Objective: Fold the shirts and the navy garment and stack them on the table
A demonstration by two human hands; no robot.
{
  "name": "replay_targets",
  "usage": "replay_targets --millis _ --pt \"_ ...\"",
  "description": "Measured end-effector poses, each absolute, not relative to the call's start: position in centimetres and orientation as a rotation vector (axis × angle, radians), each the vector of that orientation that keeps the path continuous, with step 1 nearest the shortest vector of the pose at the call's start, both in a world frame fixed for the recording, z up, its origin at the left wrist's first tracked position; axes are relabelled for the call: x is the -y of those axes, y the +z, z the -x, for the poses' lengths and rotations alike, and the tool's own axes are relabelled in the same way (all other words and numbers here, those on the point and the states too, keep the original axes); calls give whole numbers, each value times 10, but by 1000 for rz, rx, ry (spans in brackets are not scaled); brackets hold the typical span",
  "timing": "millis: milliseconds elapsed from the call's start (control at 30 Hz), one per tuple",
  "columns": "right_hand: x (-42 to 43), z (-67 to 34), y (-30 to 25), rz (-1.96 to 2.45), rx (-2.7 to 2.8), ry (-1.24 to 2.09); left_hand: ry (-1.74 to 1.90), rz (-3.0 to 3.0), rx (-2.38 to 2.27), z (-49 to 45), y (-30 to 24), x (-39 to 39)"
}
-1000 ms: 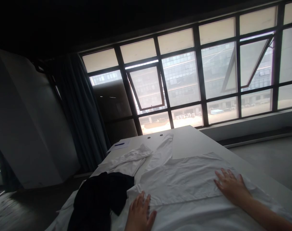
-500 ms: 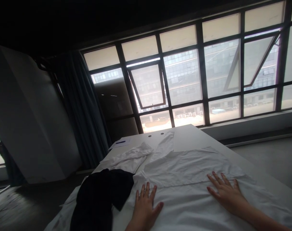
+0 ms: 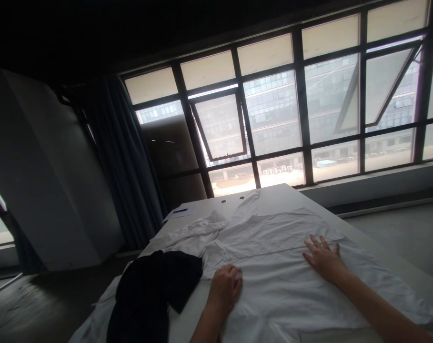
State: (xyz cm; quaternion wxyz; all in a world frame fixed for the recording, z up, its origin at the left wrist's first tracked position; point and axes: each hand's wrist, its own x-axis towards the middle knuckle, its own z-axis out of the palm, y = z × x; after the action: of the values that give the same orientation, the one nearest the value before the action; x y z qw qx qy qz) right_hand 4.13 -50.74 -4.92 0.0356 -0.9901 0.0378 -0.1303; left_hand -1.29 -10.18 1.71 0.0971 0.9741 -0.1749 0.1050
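Observation:
A white shirt (image 3: 273, 281) lies spread with wrinkles across the near part of the table, a long edge or seam running over it from left to right. My left hand (image 3: 225, 286) is closed at the shirt's left part, fingers curled down on the fabric; the fingertips are partly hidden. Farther right, my right hand (image 3: 323, 257) rests flat on the cloth with its fingers spread. A bunched black garment (image 3: 148, 290) sits just left of my left hand.
The white table (image 3: 280, 195) stretches toward the windows (image 3: 273, 114). More crumpled white cloth (image 3: 195, 231) lies beyond the black garment. Paper (image 3: 171, 216) with a dark pen (image 3: 181, 210) is at the far left corner. A dark curtain (image 3: 119, 166) hangs at left.
My left hand has gone from spread fingers to curled ones and shifted slightly right. My right hand has slid forward, and the shirt's cloth has moved away from me with it.

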Motion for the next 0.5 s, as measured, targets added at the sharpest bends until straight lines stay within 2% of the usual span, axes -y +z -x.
replay_targets --millis 100,300,400,500 --pt "463 -21 -47 3032 48 -445 186 -2796 719 27 15 120" --pt "368 21 -45 2708 627 -115 -166 -2732 759 35 7 140" --pt "384 23 -48 2703 627 -105 -199 -2780 632 35 7 127" --pt "443 16 -57 2782 483 -168 -192 -2826 527 36 8 110"
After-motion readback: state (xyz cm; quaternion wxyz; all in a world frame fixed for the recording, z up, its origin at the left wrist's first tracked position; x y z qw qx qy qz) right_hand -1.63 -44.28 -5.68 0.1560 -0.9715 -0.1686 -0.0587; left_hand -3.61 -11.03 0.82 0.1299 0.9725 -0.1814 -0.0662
